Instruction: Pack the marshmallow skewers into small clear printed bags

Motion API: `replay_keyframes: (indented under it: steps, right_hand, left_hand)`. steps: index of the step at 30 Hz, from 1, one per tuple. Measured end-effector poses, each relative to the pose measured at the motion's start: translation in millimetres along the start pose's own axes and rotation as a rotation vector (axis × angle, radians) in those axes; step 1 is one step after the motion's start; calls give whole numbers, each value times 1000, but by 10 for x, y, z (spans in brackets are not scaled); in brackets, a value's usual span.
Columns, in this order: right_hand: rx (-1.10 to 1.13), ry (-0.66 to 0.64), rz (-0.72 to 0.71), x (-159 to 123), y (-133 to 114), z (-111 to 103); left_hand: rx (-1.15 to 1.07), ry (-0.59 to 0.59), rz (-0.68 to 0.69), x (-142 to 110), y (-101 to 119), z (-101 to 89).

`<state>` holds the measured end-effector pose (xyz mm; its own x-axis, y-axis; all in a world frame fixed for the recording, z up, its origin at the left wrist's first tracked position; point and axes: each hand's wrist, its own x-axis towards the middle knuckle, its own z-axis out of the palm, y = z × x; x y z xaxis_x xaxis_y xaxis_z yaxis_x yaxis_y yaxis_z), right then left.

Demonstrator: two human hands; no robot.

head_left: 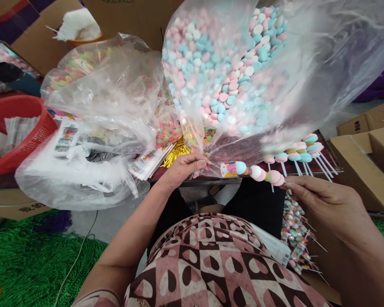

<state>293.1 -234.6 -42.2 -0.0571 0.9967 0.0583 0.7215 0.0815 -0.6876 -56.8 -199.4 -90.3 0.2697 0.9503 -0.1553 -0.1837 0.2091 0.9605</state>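
Left hand point(188, 167) pinches the wrapper point(228, 170); right hand point(323, 198) pinches the far end of the skewer point(276, 178), above the near edge of the surface point(328, 149). Misalignment could snag sweets and tear the film; a loose pinch could drop the skewer.

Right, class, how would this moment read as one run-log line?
left hand: pinching clear wrapper | right hand: holding candy row | candy tip: at wrapper | nearby: red basket, open carton

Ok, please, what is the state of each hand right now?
Left hand: closed, pinching the end of the clear wrapper.
Right hand: closed, pinching the far end of the candy skewer.
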Motion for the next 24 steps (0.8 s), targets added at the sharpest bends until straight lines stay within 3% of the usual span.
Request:
replay_keyframes:
  steps: [7, 16, 24]
  right_hand:
    - [50, -27, -5, 30, -64, 12]
    - [131, -27, -16, 56, -94, 36]
    - [45, -69, -43, 71, -270, 83]
  left_hand:
    - [183, -1, 91, 13, 37, 1]
    - [676, -76, 211, -51, 272, 103]
    - [751, -31, 313, -52, 97, 277]
